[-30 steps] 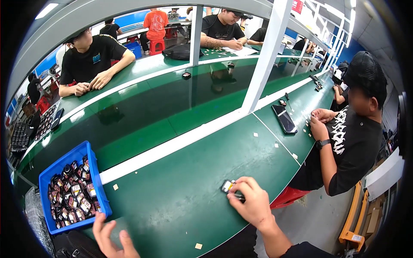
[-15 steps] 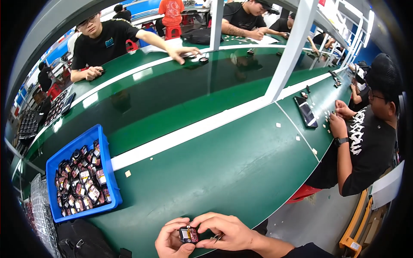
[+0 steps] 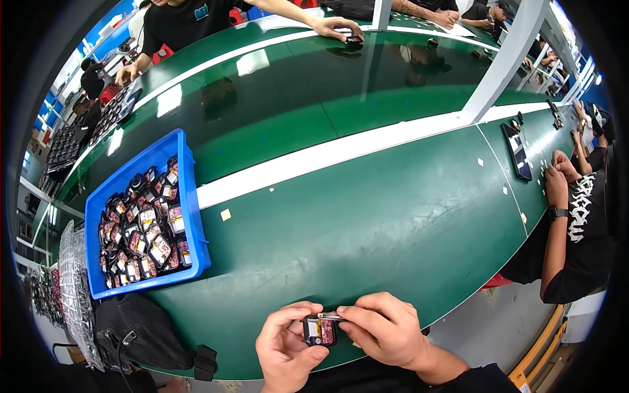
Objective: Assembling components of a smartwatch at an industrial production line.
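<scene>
My left hand (image 3: 288, 347) is closed round a small black square electronic device (image 3: 320, 331), held near the table's front edge. Its open face shows a red circuit board, a pale label and a yellow strip. My right hand (image 3: 386, 331) pinches a slim metal tool, which looks like tweezers (image 3: 333, 318). The tool's tip touches or nearly touches the device's upper edge, by a small whitish part. Part of the tool is hidden inside my right fingers.
A blue bin (image 3: 202, 229) full of similar devices stands at the left on the green table (image 3: 341, 255). A black mesh bag (image 3: 141, 334) sits in front of it. Across the white divider (image 3: 327, 157), a person's hand touches a small dark item. Another person works at the right.
The view has tilted down and shifted left. My right hand has brought the metal tool across to the device's upper edge; before, its fingers held the device's side. The left hand keeps its hold.
</scene>
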The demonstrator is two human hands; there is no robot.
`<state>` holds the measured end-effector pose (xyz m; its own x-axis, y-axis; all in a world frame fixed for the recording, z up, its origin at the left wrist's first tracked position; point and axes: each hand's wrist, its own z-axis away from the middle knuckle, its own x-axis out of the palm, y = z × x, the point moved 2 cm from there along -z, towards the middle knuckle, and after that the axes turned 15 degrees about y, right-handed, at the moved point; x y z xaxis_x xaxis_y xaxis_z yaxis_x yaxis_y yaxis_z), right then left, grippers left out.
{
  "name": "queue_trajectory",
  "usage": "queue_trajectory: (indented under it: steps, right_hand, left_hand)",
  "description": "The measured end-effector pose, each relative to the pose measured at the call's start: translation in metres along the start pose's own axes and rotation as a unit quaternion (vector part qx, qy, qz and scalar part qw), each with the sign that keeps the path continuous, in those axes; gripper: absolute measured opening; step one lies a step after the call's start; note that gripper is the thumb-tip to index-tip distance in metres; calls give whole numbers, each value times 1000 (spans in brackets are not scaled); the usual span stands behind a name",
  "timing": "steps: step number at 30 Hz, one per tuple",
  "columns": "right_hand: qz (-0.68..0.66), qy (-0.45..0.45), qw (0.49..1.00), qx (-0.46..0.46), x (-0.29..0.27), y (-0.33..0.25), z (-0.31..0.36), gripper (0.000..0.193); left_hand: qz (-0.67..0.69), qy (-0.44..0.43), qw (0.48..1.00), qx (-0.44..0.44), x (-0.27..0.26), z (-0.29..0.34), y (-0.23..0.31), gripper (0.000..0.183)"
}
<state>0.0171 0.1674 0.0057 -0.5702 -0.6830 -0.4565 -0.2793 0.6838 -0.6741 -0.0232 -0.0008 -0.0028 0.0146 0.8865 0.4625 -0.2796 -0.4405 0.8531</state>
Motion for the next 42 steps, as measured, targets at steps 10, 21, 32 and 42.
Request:
queue_trajectory:
  steps: [10,21,32,42]
  right_hand:
    - [-25,11,1000,3,-1,1,2,26]
    - [-51,-1,998,25,-2,0,0,21]
    - [-60,5,997,40,-1,1,1,20]
    - [-3,10,1000,-23,3,-1,2,20]
  left_hand:
    - [1,-34,999,3,0,-1,-2,61]
    - [3,-26,1000,16,-2,1,-4,61]
    - [6,-41,999,8,0,2,-3,59]
    - [19,-8,1000,-19,0,5,0,58]
